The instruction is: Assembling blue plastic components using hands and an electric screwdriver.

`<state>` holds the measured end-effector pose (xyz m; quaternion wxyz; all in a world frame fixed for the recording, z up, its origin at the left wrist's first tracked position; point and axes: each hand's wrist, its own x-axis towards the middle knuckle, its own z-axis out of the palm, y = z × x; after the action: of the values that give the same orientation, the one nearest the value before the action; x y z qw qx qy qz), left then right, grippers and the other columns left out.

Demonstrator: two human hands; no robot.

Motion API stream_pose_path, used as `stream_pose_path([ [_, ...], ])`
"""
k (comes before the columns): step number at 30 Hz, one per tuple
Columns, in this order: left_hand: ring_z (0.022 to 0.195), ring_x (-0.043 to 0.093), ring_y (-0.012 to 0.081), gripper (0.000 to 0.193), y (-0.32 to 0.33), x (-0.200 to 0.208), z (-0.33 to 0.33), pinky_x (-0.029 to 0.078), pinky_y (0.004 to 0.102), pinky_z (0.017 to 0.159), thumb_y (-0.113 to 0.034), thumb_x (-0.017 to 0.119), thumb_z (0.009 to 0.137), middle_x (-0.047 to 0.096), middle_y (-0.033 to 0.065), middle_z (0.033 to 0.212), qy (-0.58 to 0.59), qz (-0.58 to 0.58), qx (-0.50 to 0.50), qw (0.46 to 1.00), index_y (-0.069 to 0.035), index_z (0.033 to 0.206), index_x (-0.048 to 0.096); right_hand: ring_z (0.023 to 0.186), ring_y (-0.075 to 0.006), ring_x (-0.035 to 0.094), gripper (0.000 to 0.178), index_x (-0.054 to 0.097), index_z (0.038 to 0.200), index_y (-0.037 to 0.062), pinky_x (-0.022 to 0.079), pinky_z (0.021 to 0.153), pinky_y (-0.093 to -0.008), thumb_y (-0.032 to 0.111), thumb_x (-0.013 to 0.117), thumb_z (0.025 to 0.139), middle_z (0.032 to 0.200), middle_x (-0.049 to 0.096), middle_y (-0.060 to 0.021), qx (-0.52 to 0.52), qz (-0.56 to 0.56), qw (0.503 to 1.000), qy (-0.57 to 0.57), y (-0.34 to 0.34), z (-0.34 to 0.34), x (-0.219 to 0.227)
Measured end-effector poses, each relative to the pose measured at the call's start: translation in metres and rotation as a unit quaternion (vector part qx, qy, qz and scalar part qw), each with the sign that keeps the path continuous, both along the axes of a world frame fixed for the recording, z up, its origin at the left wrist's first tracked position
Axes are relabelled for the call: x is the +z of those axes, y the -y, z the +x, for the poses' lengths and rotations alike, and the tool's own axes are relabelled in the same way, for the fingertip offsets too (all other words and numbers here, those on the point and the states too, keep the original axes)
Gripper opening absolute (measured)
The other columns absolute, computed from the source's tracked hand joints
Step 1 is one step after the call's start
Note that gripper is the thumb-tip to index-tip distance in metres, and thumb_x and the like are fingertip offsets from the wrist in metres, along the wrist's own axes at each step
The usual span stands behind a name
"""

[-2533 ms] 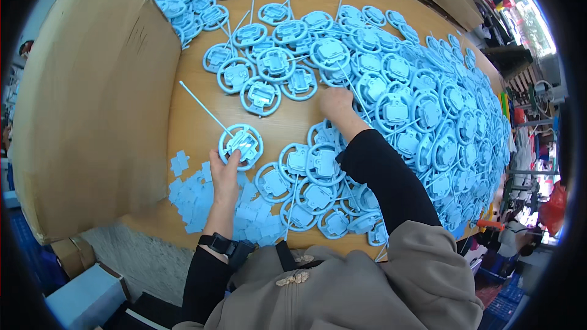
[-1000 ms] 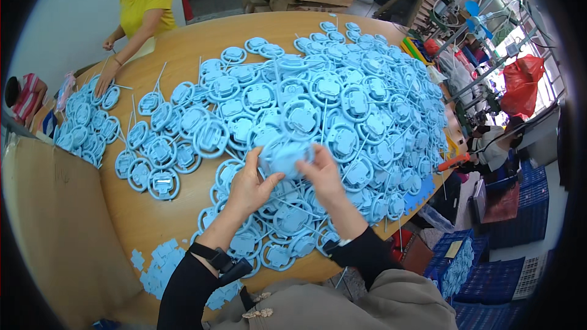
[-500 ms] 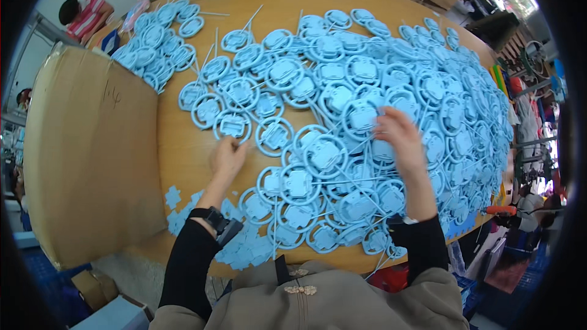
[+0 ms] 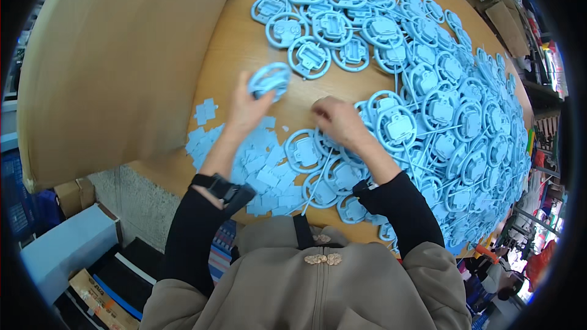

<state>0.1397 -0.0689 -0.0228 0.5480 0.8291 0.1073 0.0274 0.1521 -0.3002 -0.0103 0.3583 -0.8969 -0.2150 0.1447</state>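
My left hand (image 4: 246, 105) grips a light-blue plastic wheel-shaped part (image 4: 269, 81), a ring with a boxy centre, raised and tilted above the table beside the cardboard box. The motion smears it a little. To its right, my right hand (image 4: 337, 121) is over the wooden table (image 4: 301, 99), fingers curled together at the near edge of the pile of wheel parts; what they hold, if anything, is hidden. Under my left forearm lie many flat light-blue plastic pieces (image 4: 269, 176). Beyond my hands sit more wheel parts (image 4: 309, 56), some with thin blue rods.
A tall cardboard box (image 4: 116, 67) stands close at the left edge of the table. The big heap of wheel parts (image 4: 468, 119) covers the right side. Low on the left, a light-blue box (image 4: 72, 247) stands on the floor. Folded cardboard (image 4: 498, 6) leans at the far right.
The view has swung toward the box and the flat pieces. My left hand has lifted a wheel part off the table. My right hand has come left from the heap, closer to my left hand.
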Motion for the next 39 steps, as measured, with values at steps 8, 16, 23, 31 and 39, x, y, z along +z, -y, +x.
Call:
stream_pose_path([
  [8,0.084,0.059,0.0108,0.036,-0.082,-0.008,-0.094,0.051,0.0271,0.072,-0.006,0.072,0.079,0.061,0.0079,0.098,0.003,-0.08,0.139,0.987,0.0,0.107,0.052,0.093,-0.0286,0.059,0.018,0.063,0.086,0.0042,0.052,0.079,-0.0399,0.017,0.067,0.074,0.095,0.058,-0.012,0.081,-0.053,0.981,0.167,-0.101,-0.048,-0.034],
  [16,0.088,0.06,0.0114,0.037,-0.081,-0.015,-0.107,0.05,0.0271,0.075,-0.005,0.072,0.08,0.062,0.0068,0.1,0.038,-0.098,0.149,0.983,-0.001,0.111,0.052,0.095,-0.0283,0.058,0.025,0.064,0.093,0.0064,0.05,0.08,-0.0406,0.018,0.071,0.072,0.097,0.058,-0.0119,0.063,-0.107,0.991,0.042,-0.119,-0.038,-0.043],
  [23,0.088,0.06,0.0133,0.038,-0.072,-0.007,-0.085,0.05,0.0277,0.076,-0.008,0.072,0.081,0.062,0.0058,0.098,0.075,-0.043,0.13,0.988,-0.001,0.114,0.052,0.088,-0.0309,0.06,0.024,0.066,0.097,0.0103,0.048,0.078,-0.0428,0.018,0.07,0.075,0.09,0.061,-0.0112,0.07,-0.106,0.98,0.15,-0.133,-0.043,-0.049],
  [31,0.089,0.058,0.009,0.043,-0.054,0.007,-0.061,0.05,0.0231,0.075,-0.01,0.074,0.081,0.06,0.0038,0.1,-0.089,-0.301,-0.006,0.95,-0.004,0.118,0.053,0.078,-0.0149,0.061,0.013,0.065,0.088,0.002,0.05,0.072,-0.0294,0.009,0.07,0.078,0.084,0.065,-0.0055,-0.015,0.194,0.968,-0.158,-0.088,-0.027,-0.013],
  [39,0.089,0.06,0.0119,0.047,-0.019,0.013,-0.04,0.052,0.0268,0.075,-0.009,0.071,0.082,0.059,0.0056,0.104,-0.108,-0.233,-0.047,0.965,-0.002,0.123,0.048,0.083,-0.0205,0.063,0.023,0.067,0.095,0.002,0.05,0.076,-0.0316,0.014,0.074,0.077,0.088,0.065,-0.007,-0.047,0.123,0.988,-0.085,-0.051,-0.021,0.0],
])
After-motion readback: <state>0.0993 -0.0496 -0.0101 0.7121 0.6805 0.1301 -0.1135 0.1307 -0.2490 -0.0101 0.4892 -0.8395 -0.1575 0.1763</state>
